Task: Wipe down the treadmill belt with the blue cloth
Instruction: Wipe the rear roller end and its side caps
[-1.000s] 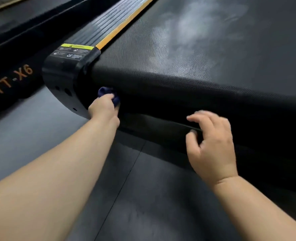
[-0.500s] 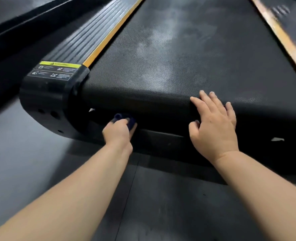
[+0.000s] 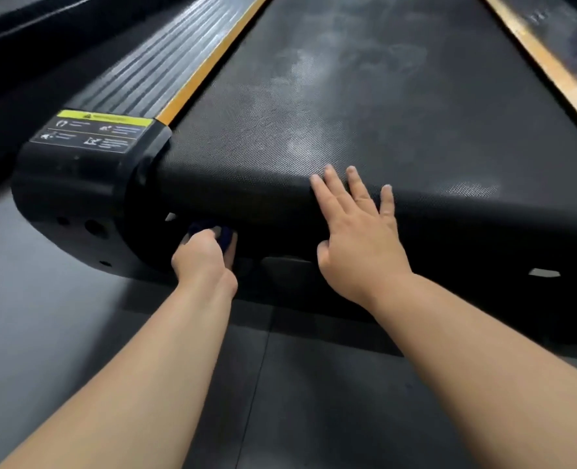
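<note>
blue cloth [image 3: 224, 233] mostly hidden by left hand [image 3: 202, 257]

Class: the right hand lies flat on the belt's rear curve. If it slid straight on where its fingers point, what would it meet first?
The right hand would likely slide onto the flat top of the treadmill belt, first crossing the pale smear just beyond its fingertips; otherwise the way looks free.

Light is dim and cool, falling from above. A pale sheen spreads over the black textured treadmill belt [image 3: 365, 106] and streaks the ribbed black side rail [image 3: 165, 62]. Deep shadow covers the belt's rear face and the dark rubber floor [image 3: 314, 384] below. The orange edge strip [image 3: 551, 66] at upper right is blur-smeared, and the yellow-topped warning label [image 3: 92, 132] is too soft to read.
</note>
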{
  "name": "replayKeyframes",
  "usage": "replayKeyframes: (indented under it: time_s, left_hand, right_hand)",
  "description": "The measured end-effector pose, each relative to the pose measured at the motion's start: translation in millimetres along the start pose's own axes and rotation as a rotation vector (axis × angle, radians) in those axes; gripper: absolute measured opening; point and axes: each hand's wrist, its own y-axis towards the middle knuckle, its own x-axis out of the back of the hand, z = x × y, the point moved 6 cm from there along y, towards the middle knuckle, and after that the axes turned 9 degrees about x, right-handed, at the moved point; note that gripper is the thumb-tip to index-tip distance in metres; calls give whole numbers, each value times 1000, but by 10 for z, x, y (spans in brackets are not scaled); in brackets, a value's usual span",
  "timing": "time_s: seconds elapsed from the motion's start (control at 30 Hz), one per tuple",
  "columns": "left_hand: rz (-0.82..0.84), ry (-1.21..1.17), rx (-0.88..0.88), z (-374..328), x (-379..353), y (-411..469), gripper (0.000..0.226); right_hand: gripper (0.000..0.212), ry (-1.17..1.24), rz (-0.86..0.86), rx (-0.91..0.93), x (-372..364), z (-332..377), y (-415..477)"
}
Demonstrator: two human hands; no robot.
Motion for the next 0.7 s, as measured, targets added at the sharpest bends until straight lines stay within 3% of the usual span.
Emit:
replayKeyframes:
  time_s: [0.17,0.27,0.4,0.5,0.7]
  left_hand:
    - [41,61,-57,15,-17,-121,26]
    - [-29,-8,-100,-296,41,-65,29]
    - [-26,-35,-45,-355,72,-51,29]
    - [-19,-75,-45,-196,-3,-160,23]
    - [125,123,26,526,-252,-614,19]
  right_hand:
    - [79,39,-105,3,18,-44,-48]
    - [76,68,-152,-39,9,-23,-69]
    - [76,71,-189,-63,-34,55,23]
    - [74,78,-192,-41,-48,42,28]
    - [68,99,-286,20,-34,-215,-250]
